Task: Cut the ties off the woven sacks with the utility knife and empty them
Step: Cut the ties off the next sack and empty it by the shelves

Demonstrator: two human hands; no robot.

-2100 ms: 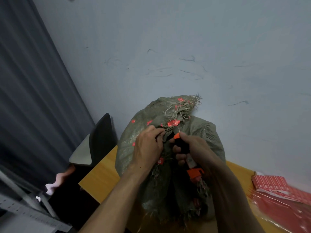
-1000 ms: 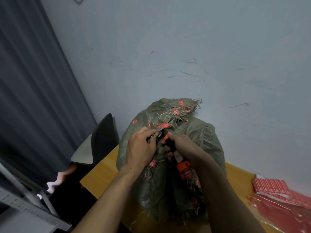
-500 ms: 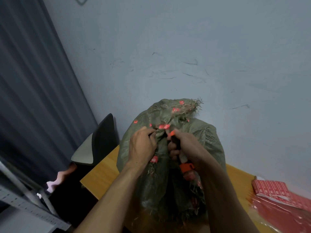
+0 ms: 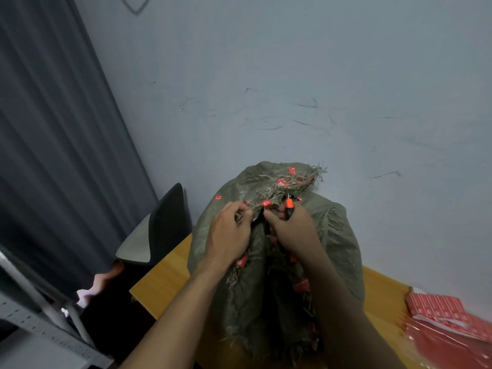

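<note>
A bulging olive-green woven sack (image 4: 335,243) stands on the wooden table (image 4: 162,283), its frayed, gathered mouth (image 4: 295,179) speckled with small red tags. My left hand (image 4: 229,235) pinches a fold of the sack fabric just below the gathered mouth. My right hand (image 4: 292,230) grips the utility knife (image 4: 288,205); only its orange tip shows above my fist, pointing up into the gathered neck. The tie itself is hidden among the frayed strands.
Red packets (image 4: 447,315) lie at the table's right edge. A black chair (image 4: 165,225) stands left of the table, beside a dark curtain (image 4: 53,155). Metal shelving (image 4: 40,323) fills the lower left. A pale wall rises right behind the sack.
My right hand has pushed the knife upward and right along the sack's neck, so less of the handle shows. My left hand keeps pinching the fabric and has shifted little.
</note>
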